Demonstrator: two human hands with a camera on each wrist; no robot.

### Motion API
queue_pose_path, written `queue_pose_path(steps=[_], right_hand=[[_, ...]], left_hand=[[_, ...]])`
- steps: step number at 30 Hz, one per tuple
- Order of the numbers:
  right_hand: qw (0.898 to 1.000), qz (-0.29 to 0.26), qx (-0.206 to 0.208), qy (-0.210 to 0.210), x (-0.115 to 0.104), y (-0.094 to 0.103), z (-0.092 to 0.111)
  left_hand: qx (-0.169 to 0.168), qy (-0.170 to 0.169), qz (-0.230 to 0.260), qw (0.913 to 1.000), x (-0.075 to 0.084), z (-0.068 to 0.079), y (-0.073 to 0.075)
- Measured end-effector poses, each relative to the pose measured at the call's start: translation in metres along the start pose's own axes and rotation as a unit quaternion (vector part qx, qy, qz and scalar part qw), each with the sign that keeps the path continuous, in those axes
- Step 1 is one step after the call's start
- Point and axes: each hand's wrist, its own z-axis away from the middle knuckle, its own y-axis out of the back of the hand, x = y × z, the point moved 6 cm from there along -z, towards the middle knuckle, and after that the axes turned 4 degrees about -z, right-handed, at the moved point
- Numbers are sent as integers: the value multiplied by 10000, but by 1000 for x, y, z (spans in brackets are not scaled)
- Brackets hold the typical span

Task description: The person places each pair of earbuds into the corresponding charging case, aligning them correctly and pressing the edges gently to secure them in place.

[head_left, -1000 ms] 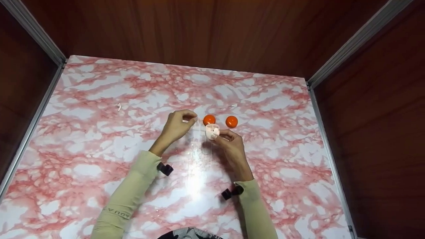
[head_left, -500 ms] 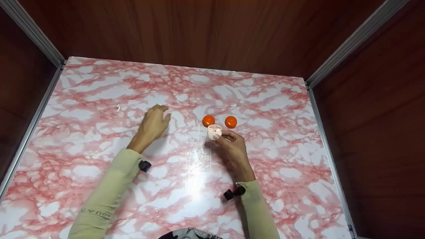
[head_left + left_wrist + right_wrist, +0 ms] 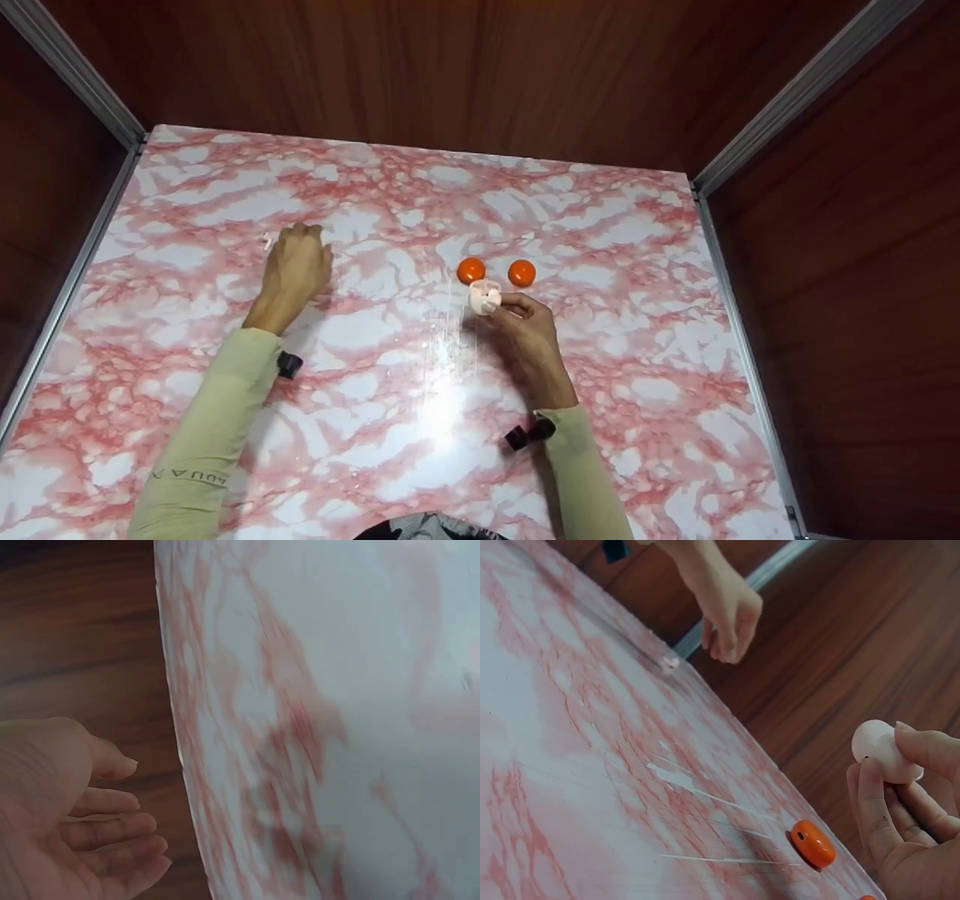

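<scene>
My right hand [image 3: 531, 330] pinches a small white rounded earbud case [image 3: 484, 298] above the table. Its hollowed inside faces up in the head view, with a small white piece in it. In the right wrist view, the smooth outside of the case [image 3: 881, 748] shows between thumb and fingers. My left hand [image 3: 295, 264] is over the left part of the table, just right of a small white earbud-like piece [image 3: 266, 241]. The left wrist view shows this hand [image 3: 82, 817] holding nothing, fingers loosely bent and thumb apart.
Two glossy orange rounded objects, a left one [image 3: 471, 271] and a right one [image 3: 522, 273], lie just beyond the white case. The table [image 3: 637, 337] has a red-and-white marbled top. Dark wooden panels [image 3: 420, 75] stand at its back and sides.
My left hand has moved away from the white case, leftward across the table, to beside the small white piece. The right hand and case have barely shifted.
</scene>
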Motion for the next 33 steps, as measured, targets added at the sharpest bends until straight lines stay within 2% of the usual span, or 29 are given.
queue_pose_path(steps=[11,15,20,24,30,33], right_hand=[[10000,-59,33,30,-3,1,1],[9996,-259,-25,108,-6,0,2],[9998,-132,-27,163,-7,1,2],[9999,-60,-2,140,-6,0,1],[9996,-258,-84,29,-4,-5,0],[9994,-337,-75,38,-3,-6,-1]], left_hand=[[241,148,-629,9976,-38,-6,-2],[228,300,-601,9975,-54,-7,-8],[462,346,-543,9969,-69,-8,-14],[587,219,-780,9950,-75,-9,-19],[367,355,-1052,9931,-83,-11,-26],[380,329,-1087,9928,-85,-13,-26]])
